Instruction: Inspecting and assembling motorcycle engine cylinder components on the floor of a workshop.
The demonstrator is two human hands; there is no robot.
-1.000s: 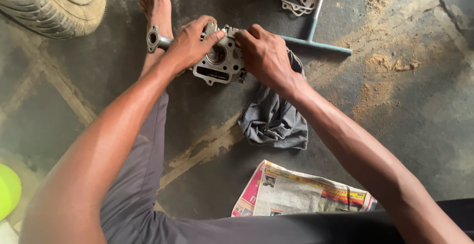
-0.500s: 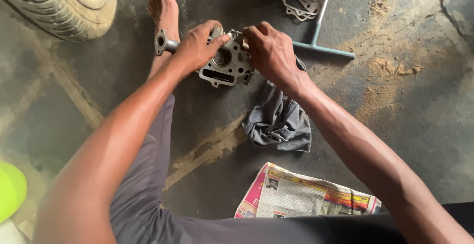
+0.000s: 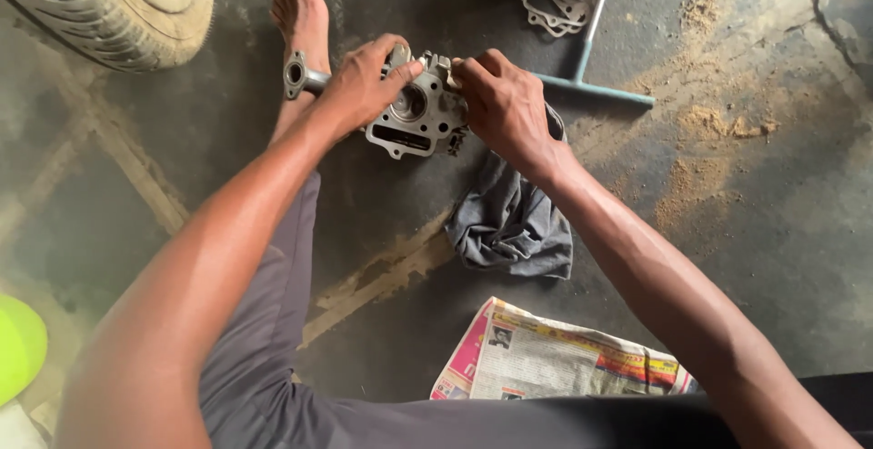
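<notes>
left hand [image 3: 364, 85] grip: closed on cylinder head [image 3: 420, 117]; right hand [image 3: 505, 104] grip: same part

The only printed item is a folded newspaper [image 3: 555, 358] lying flat on the dark floor [image 3: 773, 258] at the near edge of the scene, a little right of centre. It is roughly rectangular and tilted, its left end nearer than its right. The paper is mostly off-white with grey text blocks, a pink-red band along its left edge, a small dark photo near the upper left, and yellow, orange and blue strips toward its right end. Its near edge is hidden behind grey trousers [image 3: 273, 322]. No packages, signs or screens are visible.
</notes>
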